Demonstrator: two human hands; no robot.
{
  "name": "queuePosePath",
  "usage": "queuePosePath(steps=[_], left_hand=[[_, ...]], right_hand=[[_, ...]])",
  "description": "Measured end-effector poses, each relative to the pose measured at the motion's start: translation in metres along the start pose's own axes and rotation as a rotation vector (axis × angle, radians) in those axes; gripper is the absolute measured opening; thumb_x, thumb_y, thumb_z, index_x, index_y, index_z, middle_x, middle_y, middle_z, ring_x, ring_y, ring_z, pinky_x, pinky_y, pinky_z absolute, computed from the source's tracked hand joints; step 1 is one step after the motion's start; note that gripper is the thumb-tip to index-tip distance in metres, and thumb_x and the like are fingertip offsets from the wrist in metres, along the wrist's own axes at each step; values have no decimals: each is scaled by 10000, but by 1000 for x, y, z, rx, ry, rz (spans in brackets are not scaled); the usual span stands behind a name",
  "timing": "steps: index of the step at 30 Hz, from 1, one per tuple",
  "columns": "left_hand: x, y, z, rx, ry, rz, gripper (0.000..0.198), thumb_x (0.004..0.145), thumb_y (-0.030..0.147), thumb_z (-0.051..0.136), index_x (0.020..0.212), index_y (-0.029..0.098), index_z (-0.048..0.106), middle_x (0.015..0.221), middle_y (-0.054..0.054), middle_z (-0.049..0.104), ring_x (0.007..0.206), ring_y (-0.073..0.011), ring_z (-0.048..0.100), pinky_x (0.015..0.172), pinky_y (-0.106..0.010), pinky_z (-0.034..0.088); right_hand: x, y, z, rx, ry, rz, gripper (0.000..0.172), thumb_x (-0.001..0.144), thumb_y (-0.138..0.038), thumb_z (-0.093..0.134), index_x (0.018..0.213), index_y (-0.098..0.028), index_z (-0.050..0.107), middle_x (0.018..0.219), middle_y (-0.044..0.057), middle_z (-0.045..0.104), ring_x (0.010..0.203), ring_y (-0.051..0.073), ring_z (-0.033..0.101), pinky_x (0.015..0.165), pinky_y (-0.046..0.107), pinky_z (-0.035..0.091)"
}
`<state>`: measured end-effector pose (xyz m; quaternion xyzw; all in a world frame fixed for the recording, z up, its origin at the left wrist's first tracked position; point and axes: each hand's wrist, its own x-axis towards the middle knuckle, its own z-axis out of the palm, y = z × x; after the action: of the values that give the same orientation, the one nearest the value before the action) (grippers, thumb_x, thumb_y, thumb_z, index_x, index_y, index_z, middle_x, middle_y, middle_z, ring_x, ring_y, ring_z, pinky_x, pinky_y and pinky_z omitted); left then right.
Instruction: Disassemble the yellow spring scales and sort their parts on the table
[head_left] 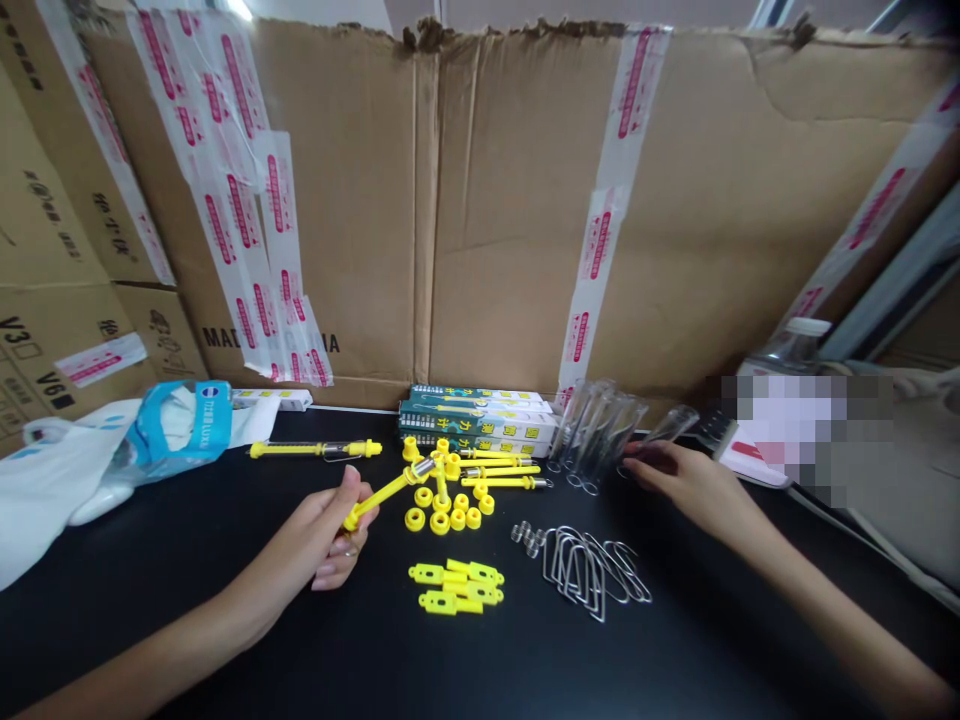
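Yellow rod (pixel 386 496) tilts rightward — gripped in the left hand (pixel 324 525).

Pretty sure this is a makeshift workshop spot for small parts. Sheets of cardboard (pixel 510 200) patched with tape (pixel 634 85) wall in a black tabletop (pixel 315 660), and stuff's laid out in batches: yellow rings (pixel 439 530), flat yellow tabs (pixel 454 577), bent wire hooks (pixel 577 565), clear tubes (pixel 596 435). Matching printed boxes (pixel 476 428) are stacked along the back too.
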<state>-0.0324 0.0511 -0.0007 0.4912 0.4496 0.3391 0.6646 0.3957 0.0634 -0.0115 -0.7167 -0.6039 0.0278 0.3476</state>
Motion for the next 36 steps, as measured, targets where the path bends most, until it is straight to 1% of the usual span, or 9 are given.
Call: queuePosePath(steps=[3, 5, 12, 14, 19, 24, 30, 33, 36], left_hand=[[-1, 1, 1, -3, 30, 11, 691, 588, 864, 608, 612, 216, 368, 417, 126, 275, 304, -19, 157, 295, -159, 131], [-2, 2, 1, -10, 35, 6, 691, 600, 873, 584, 611, 218, 362, 428, 127, 261, 315, -22, 150, 301, -162, 133], [-7, 5, 6, 50, 58, 34, 641, 631, 766, 673, 600, 210, 356, 468, 116, 290, 348, -24, 189, 318, -161, 158], [-8, 6, 8, 60, 75, 53, 635, 626, 761, 683, 620, 207, 372, 502, 106, 326, 370, -30, 226, 315, -156, 181], [-7, 5, 8, 36, 96, 84, 613, 645, 754, 677, 677, 204, 406, 586, 73, 412, 430, -53, 320, 312, -146, 225], [-6, 3, 5, 51, 66, 67, 609, 664, 763, 652, 677, 202, 414, 546, 66, 423, 418, -57, 315, 313, -155, 247], [-6, -3, 2, 172, 10, 114, 605, 731, 785, 565, 721, 191, 446, 572, 71, 428, 391, -38, 297, 330, -163, 254], [-4, -7, 0, 198, 12, 117, 590, 746, 776, 551, 730, 196, 443, 563, 81, 418, 358, -29, 273, 319, -170, 227], [-2, -9, 1, 216, 17, 117, 585, 744, 779, 541, 720, 203, 438, 546, 87, 404, 348, -31, 254, 308, -174, 208]], right_hand=[[-1, -1, 8, 62, -28, 11, 307, 761, -441, 589, 979, -227, 620, 854, 72, 796, 842, 303, 755, 763, 395, 586], [-2, -2, 11, 99, -39, 15, 354, 782, -458, 572, 1045, -222, 562, 894, 91, 793, 863, 317, 752, 782, 424, 579], [-4, -9, 11, 201, -133, -1, 339, 788, -416, 539, 1070, -228, 525, 878, 88, 796, 743, 298, 762, 761, 441, 596], [-5, -12, 10, 210, -136, -1, 370, 778, -417, 561, 1097, -229, 532, 896, 89, 798, 807, 314, 763, 810, 456, 584], [-7, -18, 7, 228, -158, -25, 326, 738, -439, 613, 1002, -249, 589, 964, 89, 792, 999, 351, 719, 939, 494, 517], [-7, -17, 8, 268, -145, 22, 387, 716, -416, 645, 1047, -232, 563, 913, 99, 798, 956, 365, 732, 910, 514, 534], [-7, -12, 11, 394, -163, 58, 504, 652, -315, 664, 1127, -240, 514, 870, 76, 801, 858, 317, 761, 840, 477, 591], [-7, -9, 12, 455, -144, 82, 494, 613, -275, 636, 1089, -249, 504, 833, 70, 795, 796, 297, 768, 758, 447, 623], [-5, -9, 2, 451, -46, 104, 431, 579, -234, 623, 996, -254, 520, 758, 78, 767, 691, 299, 755, 656, 436, 622]])
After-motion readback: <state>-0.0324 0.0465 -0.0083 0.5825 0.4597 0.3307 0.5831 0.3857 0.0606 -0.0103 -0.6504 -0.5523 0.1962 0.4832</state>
